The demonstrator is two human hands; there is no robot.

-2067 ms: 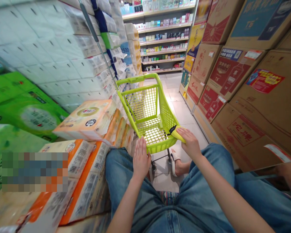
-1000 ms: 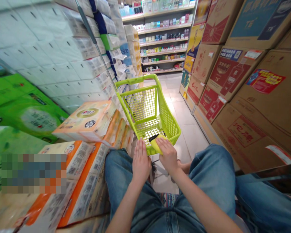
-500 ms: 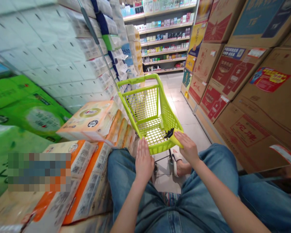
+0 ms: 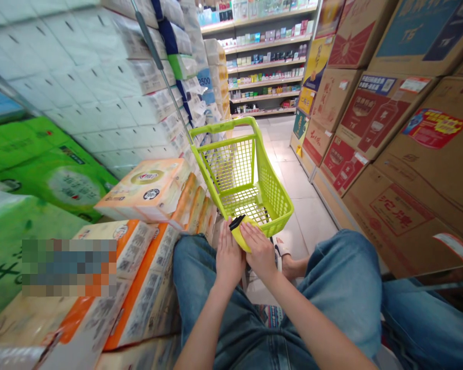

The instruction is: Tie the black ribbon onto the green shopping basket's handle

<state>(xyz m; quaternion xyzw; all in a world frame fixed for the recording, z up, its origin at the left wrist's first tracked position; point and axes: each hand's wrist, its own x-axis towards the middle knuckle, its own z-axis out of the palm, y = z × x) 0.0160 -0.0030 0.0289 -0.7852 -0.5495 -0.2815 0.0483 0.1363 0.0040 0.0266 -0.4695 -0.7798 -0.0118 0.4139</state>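
Observation:
A lime-green shopping cart [image 4: 281, 222] with a lattice basket stands in front of me. At its near left corner, my left hand [image 4: 229, 259] rests with fingers stretched out flat at the rim. My right hand [image 4: 257, 249] is closed around a bright yellow, soft-looking item [image 4: 239, 235] with a black end; its exact kind I cannot make out. That item lies over the near rim, right against my left fingers. Both hands are side by side, and the palms are hidden.
Wrapped tissue packs [image 4: 146, 187] are piled close on the left, below a tall stack of white packs [image 4: 88, 77]. Cardboard cartons [image 4: 416, 205] line the right side. Shelves [image 4: 268, 67] with small goods close the far end of the tiled aisle [image 4: 293, 180]. Another person's leg [image 4: 428, 318] shows lower right.
My right hand has moved left along the near rim with the yellow item, from the right corner to beside my left hand. My left hand stays at about the same spot.

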